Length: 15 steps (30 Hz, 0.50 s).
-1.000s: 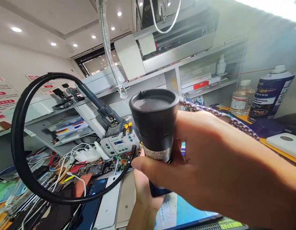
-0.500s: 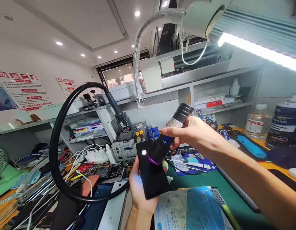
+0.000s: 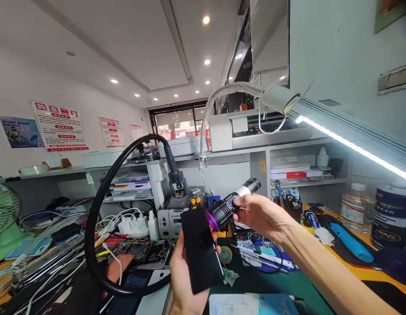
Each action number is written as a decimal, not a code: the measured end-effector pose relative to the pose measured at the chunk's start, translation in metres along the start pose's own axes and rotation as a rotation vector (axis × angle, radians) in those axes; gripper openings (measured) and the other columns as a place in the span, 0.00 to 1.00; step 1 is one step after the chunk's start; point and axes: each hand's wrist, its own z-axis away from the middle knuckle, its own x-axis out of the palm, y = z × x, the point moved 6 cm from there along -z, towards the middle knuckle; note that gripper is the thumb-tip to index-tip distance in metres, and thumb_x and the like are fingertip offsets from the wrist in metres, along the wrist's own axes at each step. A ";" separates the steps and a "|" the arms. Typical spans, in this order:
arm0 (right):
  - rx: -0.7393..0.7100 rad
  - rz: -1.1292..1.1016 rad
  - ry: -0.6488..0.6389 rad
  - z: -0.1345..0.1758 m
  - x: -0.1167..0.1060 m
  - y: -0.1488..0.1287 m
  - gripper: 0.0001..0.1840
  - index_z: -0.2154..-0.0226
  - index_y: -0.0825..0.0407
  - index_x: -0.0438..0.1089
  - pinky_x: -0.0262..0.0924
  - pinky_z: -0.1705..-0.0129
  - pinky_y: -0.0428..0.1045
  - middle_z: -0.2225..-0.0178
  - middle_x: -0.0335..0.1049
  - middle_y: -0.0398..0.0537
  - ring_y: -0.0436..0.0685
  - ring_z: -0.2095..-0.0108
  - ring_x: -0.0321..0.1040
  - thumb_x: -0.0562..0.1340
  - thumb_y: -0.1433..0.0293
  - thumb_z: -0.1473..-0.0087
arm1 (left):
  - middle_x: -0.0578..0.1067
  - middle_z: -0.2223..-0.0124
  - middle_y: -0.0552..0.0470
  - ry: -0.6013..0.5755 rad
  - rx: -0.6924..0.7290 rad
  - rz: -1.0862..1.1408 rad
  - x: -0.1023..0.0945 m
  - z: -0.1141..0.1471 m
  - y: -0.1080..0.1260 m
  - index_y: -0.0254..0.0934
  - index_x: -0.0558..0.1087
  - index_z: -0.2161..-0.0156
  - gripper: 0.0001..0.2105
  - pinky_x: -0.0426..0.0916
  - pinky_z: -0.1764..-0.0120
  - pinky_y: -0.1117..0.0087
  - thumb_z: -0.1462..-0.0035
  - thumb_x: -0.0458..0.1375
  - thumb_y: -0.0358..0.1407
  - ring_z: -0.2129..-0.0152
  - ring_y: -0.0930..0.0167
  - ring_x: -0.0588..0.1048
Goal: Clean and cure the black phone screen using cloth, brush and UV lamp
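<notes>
My left hand (image 3: 180,273) wraps round a black smartphone (image 3: 203,258), its dark glossy face turned up toward me and tilted. In my right hand (image 3: 255,214) is a black flashlight (image 3: 222,211) with a purple ring at its head and a pale label on its barrel. The flashlight's head is at the phone's upper right edge and points down to the left; whether it touches the phone I cannot tell. A dark round reflection shows on the glass. Below the phone lies a blue and white booklet (image 3: 252,305) on the green mat (image 3: 265,286).
A thick black hose (image 3: 89,236) loops up on the left from a soldering station (image 3: 169,223). A lit lamp (image 3: 350,146) hangs at upper right. Bottles (image 3: 354,210) and a blue-handled tool (image 3: 351,243) stand or lie at right. Phone parts (image 3: 140,251) and cables crowd the left.
The flashlight has tilted flatter and its head has shifted from over the phone to its right edge. The bright spot on the phone is gone. My view has tipped upward.
</notes>
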 end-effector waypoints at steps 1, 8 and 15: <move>-0.011 0.014 -0.005 0.000 0.001 0.000 0.11 0.76 0.53 0.69 0.68 0.67 0.46 0.72 0.69 0.43 0.49 0.74 0.64 0.72 0.74 0.60 | 0.82 0.59 0.37 0.004 -0.010 -0.011 0.001 0.001 0.000 0.31 0.79 0.53 0.18 0.76 0.63 0.59 0.36 0.54 0.43 0.67 0.61 0.81; -0.151 0.215 -0.057 0.007 0.012 -0.007 0.09 0.76 0.51 0.69 0.64 0.65 0.49 0.73 0.68 0.39 0.51 0.73 0.63 0.70 0.75 0.58 | 0.83 0.62 0.38 0.037 0.012 -0.084 -0.012 0.024 0.013 0.28 0.78 0.51 0.22 0.75 0.68 0.65 0.38 0.55 0.46 0.72 0.61 0.81; -0.178 0.325 -0.063 0.016 0.024 -0.009 0.07 0.75 0.52 0.71 0.65 0.63 0.51 0.72 0.69 0.42 0.53 0.72 0.63 0.70 0.74 0.57 | 0.82 0.58 0.36 -0.004 -0.033 -0.099 -0.032 0.061 0.030 0.25 0.78 0.50 0.25 0.74 0.60 0.62 0.36 0.52 0.47 0.67 0.59 0.81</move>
